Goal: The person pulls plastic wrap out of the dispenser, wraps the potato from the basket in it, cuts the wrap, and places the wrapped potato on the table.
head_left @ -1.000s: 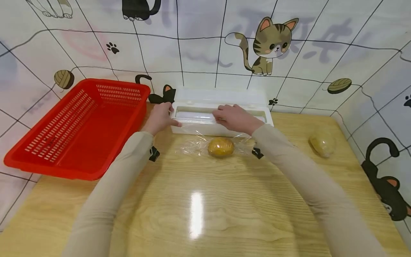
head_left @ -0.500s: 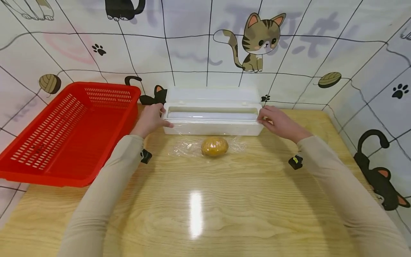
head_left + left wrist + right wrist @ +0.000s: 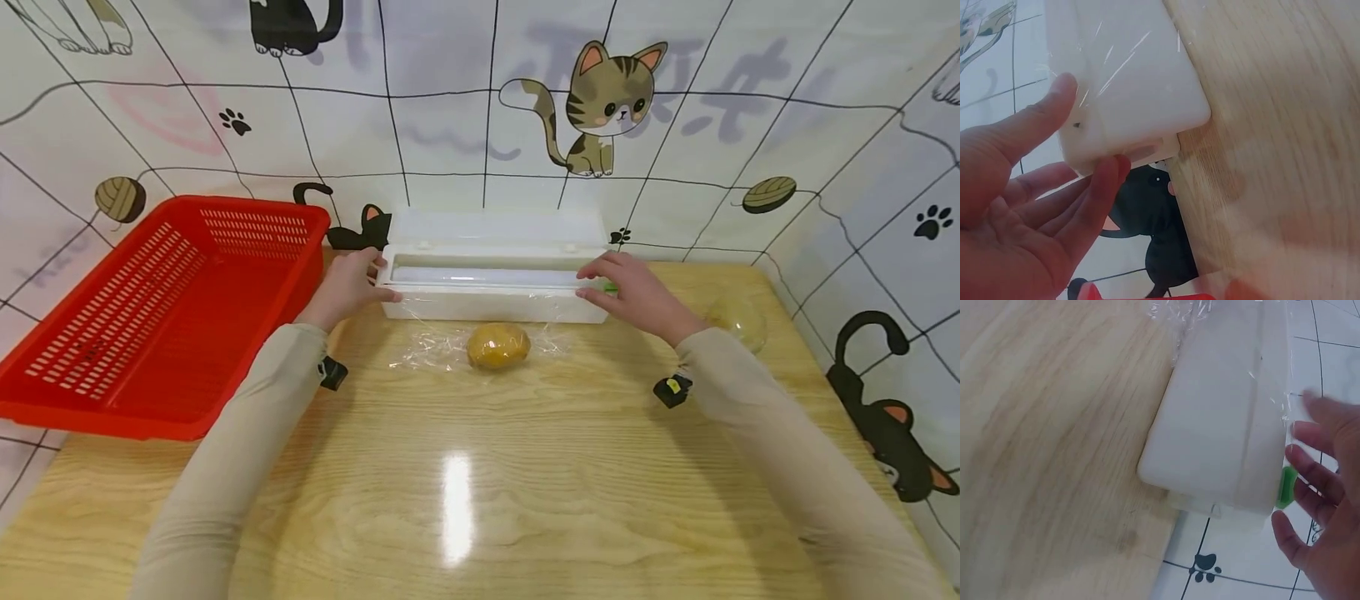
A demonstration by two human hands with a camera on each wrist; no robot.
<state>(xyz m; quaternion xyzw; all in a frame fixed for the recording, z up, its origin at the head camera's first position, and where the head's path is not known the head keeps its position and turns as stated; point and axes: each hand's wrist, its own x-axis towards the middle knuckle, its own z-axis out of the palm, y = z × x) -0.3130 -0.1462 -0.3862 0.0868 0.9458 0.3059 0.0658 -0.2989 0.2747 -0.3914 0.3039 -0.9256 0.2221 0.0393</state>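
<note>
A white cling film dispenser (image 3: 495,306) stands at the back of the table with its lid (image 3: 495,227) raised and a roll of film (image 3: 480,276) inside. My left hand (image 3: 342,287) grips its left end, thumb on the front and fingers at the end face. Over the right end hovers my right hand (image 3: 633,292), fingers spread, close to a green slider (image 3: 1286,487). In front of the dispenser lies a yellow oval, potato-like item (image 3: 498,346) on clear film (image 3: 431,350), which reaches up to the dispenser's front edge.
A red plastic basket (image 3: 247,350) sits at the left. Partly behind my right forearm is another pale yellow item (image 3: 738,321) in film. A cat-patterned sheet (image 3: 442,133) covers the wall behind the wooden table (image 3: 540,467).
My right hand has gone from the middle of the dispenser to its right end, then its fingers have spread and shifted slightly left. The left hand keeps its grip.
</note>
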